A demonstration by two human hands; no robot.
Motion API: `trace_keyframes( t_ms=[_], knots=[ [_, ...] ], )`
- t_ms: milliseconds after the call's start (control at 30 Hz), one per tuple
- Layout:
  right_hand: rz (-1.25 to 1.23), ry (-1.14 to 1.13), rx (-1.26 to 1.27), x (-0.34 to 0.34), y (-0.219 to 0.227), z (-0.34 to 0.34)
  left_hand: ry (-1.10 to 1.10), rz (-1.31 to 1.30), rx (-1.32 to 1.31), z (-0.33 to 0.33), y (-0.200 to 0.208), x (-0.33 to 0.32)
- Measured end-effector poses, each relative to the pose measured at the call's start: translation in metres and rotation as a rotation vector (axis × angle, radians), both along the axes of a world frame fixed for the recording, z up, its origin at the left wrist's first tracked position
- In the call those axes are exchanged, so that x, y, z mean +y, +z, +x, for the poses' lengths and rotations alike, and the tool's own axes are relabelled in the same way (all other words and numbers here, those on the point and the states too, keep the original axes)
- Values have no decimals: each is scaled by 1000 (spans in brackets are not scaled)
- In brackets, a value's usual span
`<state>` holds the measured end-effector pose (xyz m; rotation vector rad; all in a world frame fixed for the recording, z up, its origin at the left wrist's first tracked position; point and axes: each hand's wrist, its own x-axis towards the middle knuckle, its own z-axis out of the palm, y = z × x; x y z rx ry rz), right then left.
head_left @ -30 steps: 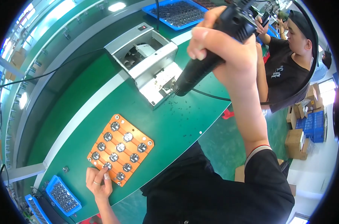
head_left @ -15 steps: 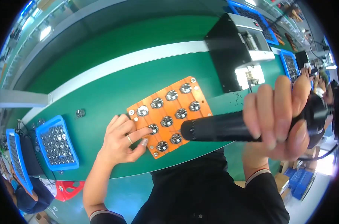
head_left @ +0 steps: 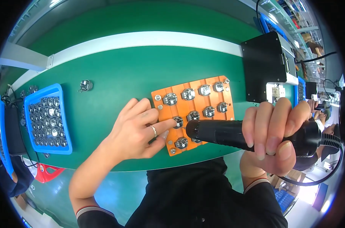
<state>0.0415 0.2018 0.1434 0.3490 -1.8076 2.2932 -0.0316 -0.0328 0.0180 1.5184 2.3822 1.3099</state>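
Note:
An orange fixture plate lies on the green table, holding several round black-and-silver components in rows. My left hand comes in from its left side, its index finger stretched onto one round component and its thumb just below, by the plate's edge. Above the plate's right part, my right hand is wrapped round a black corded electric screwdriver. The tool lies nearly level in view, its tip close to that same component. Its body hides some of the lower-row components; whether the tip touches cannot be made out.
A blue tray full of similar components stands at the left, with one loose component between it and the plate. A black boxy machine stands at the back right. The screwdriver's cable loops at the right.
The view has shifted, so the plate and machine appear further right. My left index finger stays on the same component, and the screwdriver's tip now appears nearer to it.

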Motion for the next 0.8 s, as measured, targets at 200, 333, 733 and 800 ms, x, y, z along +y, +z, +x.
trace_keyframes(
  t_ms=[200,333,733,800],
  knots=[
    [3,2,13,0,0,0,1,-3,6,1,-1,0],
    [22,-39,-20,-3,2,2,3,-5,7,0,0,0],
    [142,198,123,-14,2,-6,-5,-8,-2,0,1,-2],
    [113,204,169,-16,-8,-8,-2,-9,-5,1,1,-3]
  ],
)
